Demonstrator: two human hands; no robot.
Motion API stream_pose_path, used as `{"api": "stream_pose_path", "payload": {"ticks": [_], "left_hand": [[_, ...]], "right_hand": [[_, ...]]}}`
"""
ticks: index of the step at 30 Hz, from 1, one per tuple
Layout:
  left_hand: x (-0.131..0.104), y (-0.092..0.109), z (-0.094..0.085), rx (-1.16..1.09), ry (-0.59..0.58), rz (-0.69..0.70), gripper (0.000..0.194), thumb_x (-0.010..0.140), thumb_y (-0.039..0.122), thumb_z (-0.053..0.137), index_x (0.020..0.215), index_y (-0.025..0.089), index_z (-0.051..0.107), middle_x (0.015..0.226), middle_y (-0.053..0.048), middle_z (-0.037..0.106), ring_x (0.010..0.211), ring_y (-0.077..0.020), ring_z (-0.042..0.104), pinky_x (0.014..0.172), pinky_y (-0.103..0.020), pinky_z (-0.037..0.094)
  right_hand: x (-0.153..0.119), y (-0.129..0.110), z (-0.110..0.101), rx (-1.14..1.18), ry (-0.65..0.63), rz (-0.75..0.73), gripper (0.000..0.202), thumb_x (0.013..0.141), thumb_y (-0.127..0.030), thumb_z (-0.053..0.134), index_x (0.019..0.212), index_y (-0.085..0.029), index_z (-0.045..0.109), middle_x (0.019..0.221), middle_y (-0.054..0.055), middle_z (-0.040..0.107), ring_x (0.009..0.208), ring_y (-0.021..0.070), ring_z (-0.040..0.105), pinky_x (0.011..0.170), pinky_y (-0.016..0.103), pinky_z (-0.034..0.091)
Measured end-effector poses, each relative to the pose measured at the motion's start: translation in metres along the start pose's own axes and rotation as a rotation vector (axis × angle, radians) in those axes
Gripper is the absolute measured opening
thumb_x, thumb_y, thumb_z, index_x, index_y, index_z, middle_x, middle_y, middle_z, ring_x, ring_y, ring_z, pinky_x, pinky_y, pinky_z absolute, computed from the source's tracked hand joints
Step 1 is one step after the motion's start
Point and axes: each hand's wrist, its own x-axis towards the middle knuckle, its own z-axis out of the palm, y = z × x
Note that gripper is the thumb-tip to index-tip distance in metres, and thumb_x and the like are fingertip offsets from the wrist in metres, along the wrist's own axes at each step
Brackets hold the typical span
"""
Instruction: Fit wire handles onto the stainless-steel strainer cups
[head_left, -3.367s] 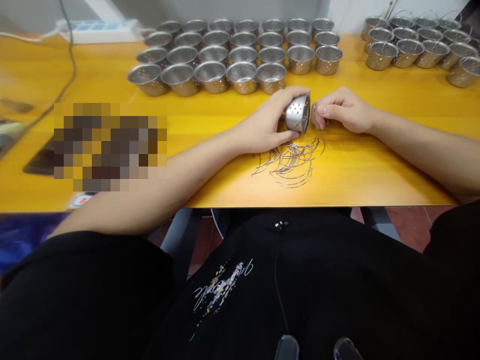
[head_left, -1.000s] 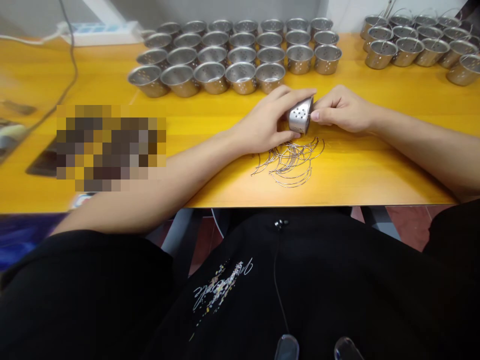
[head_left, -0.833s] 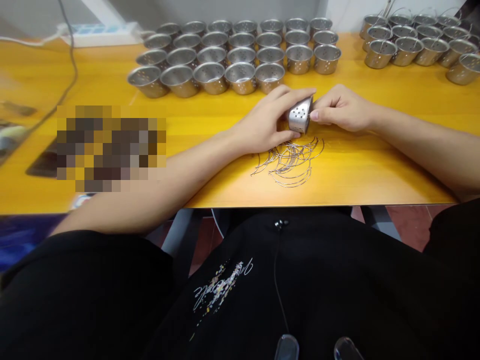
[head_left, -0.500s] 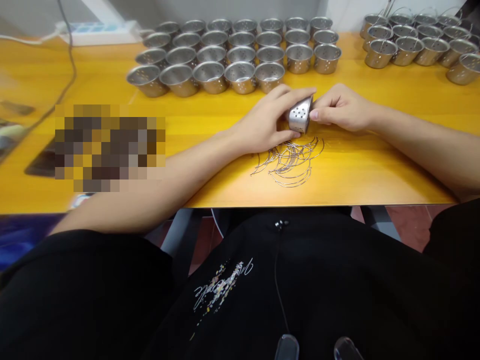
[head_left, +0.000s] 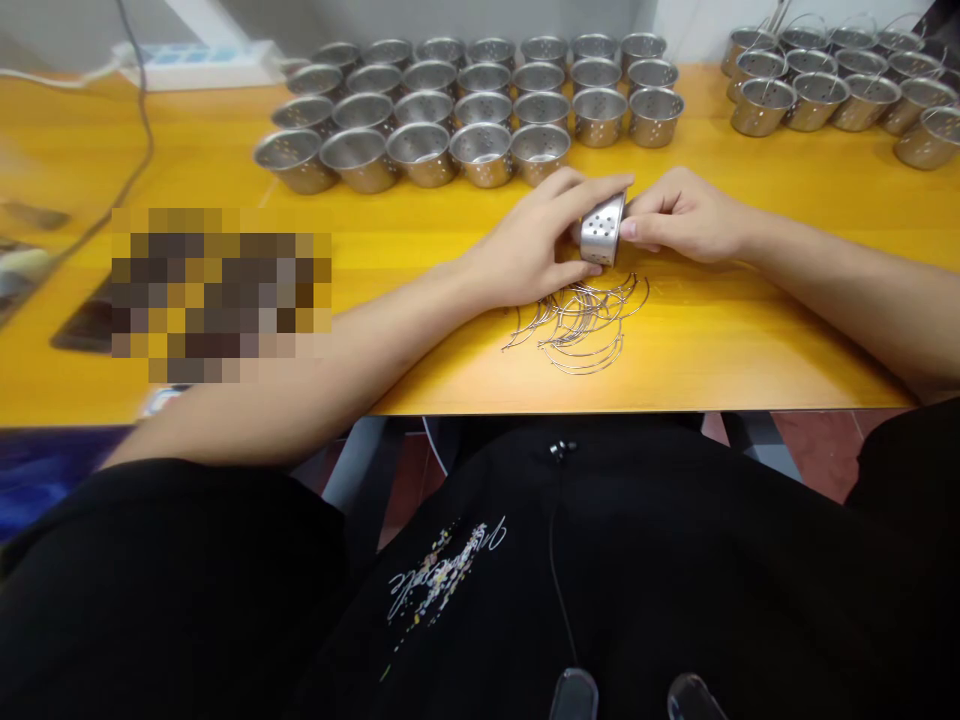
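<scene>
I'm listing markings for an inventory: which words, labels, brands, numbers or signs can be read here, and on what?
None can be read for certain.
Black top: pale script lettering amid coloured specks; too stylised to quote surely.
Small pale patch at the table's near edge: too blurred to tell whether it bears text.
Perforated cup in the left hand: holes, no lettering visible.

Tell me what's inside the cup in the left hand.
Only the holed outer wall of the cup shows; its mouth faces the right hand, so the inside is hidden.
</scene>
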Motion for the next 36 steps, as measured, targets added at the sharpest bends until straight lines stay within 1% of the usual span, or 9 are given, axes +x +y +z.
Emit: {"api": "stream_pose_path", "payload": {"ticks": [7, 13, 17, 19, 23, 28, 30, 33, 36], "left_hand": [[0.0, -0.001, 0.002, -0.019, -0.001, -0.001, 0.105, 0.091, 0.055, 0.1, 0.19, 0.041, 0.067, 0.171, -0.017, 0.078, 0.162, -0.0568, 0.074, 0.147, -0.086, 0.055], [-0.003, 0.006, 0.0, -0.031, -0.008, -0.017, 0.106, 0.094, 0.053, 0.097, 0.193, 0.037, 0.062, 0.177, -0.019, 0.075, 0.167, -0.055, 0.071, 0.152, -0.083, 0.052], [-0.003, 0.005, 0.0, -0.046, -0.008, -0.012, 0.105, 0.093, 0.052, 0.096, 0.191, 0.034, 0.063, 0.184, -0.019, 0.072, 0.172, -0.0558, 0.067, 0.156, -0.084, 0.047], [-0.003, 0.003, 0.001, -0.049, 0.004, -0.017, 0.106, 0.093, 0.052, 0.096, 0.192, 0.035, 0.063, 0.185, -0.018, 0.072, 0.173, -0.0552, 0.066, 0.154, -0.084, 0.05], [-0.005, 0.0, 0.001, -0.058, 0.024, -0.033, 0.108, 0.092, 0.051, 0.097, 0.193, 0.038, 0.062, 0.185, -0.017, 0.073, 0.171, -0.0544, 0.067, 0.144, -0.083, 0.061], [-0.005, -0.002, 0.001, -0.049, 0.042, -0.007, 0.102, 0.095, 0.052, 0.096, 0.19, 0.036, 0.064, 0.186, -0.017, 0.073, 0.171, -0.0538, 0.068, 0.148, -0.083, 0.058], [-0.005, -0.003, 0.001, -0.052, 0.043, -0.002, 0.102, 0.095, 0.053, 0.097, 0.19, 0.036, 0.065, 0.185, -0.017, 0.073, 0.17, -0.0536, 0.069, 0.148, -0.082, 0.058], [-0.005, -0.003, 0.001, -0.045, 0.029, -0.012, 0.104, 0.094, 0.052, 0.095, 0.192, 0.034, 0.062, 0.184, -0.018, 0.073, 0.17, -0.0531, 0.069, 0.144, -0.082, 0.062], [-0.005, -0.002, 0.001, -0.038, 0.028, -0.01, 0.105, 0.093, 0.05, 0.094, 0.192, 0.035, 0.061, 0.184, -0.018, 0.073, 0.169, -0.0526, 0.07, 0.144, -0.083, 0.062]], "right_hand": [[-0.001, 0.005, 0.002, 0.055, 0.004, -0.005, 0.081, 0.116, -0.078, 0.096, 0.069, -0.023, 0.059, 0.06, -0.004, 0.041, 0.062, 0.0153, 0.027, 0.06, 0.04, 0.019], [0.002, 0.025, -0.003, -0.029, -0.014, -0.171, 0.077, 0.123, -0.078, 0.087, 0.073, -0.02, 0.074, 0.064, -0.002, 0.062, 0.061, 0.0124, 0.044, 0.061, 0.033, 0.028], [0.001, 0.028, -0.003, -0.008, 0.023, -0.088, 0.072, 0.118, -0.082, 0.092, 0.079, -0.022, 0.082, 0.073, 0.002, 0.076, 0.069, 0.0171, 0.056, 0.067, 0.033, 0.039], [0.001, 0.027, -0.001, 0.016, 0.05, -0.059, 0.068, 0.112, -0.084, 0.097, 0.083, -0.024, 0.085, 0.077, 0.003, 0.079, 0.072, 0.0199, 0.06, 0.069, 0.034, 0.043], [0.002, 0.031, 0.005, 0.063, 0.112, -0.084, 0.067, 0.104, -0.093, 0.1, 0.088, -0.029, 0.085, 0.079, 0.001, 0.079, 0.074, 0.0219, 0.062, 0.069, 0.037, 0.045], [0.002, 0.038, 0.008, 0.078, 0.229, -0.062, 0.078, 0.105, -0.103, 0.092, 0.098, -0.027, 0.079, 0.073, -0.003, 0.065, 0.067, 0.0178, 0.05, 0.065, 0.038, 0.036], [0.003, 0.038, 0.009, 0.098, 0.257, -0.033, 0.081, 0.102, -0.107, 0.092, 0.104, -0.027, 0.077, 0.074, -0.005, 0.061, 0.066, 0.0167, 0.048, 0.064, 0.038, 0.035], [0.004, 0.037, 0.012, 0.118, 0.298, -0.008, 0.083, 0.096, -0.105, 0.1, 0.108, -0.027, 0.075, 0.08, -0.006, 0.06, 0.065, 0.0149, 0.051, 0.062, 0.04, 0.035], [0.004, 0.036, 0.014, 0.122, 0.351, 0.003, 0.081, 0.096, -0.1, 0.105, 0.111, -0.026, 0.074, 0.087, -0.006, 0.063, 0.065, 0.0132, 0.052, 0.062, 0.04, 0.036]]}}
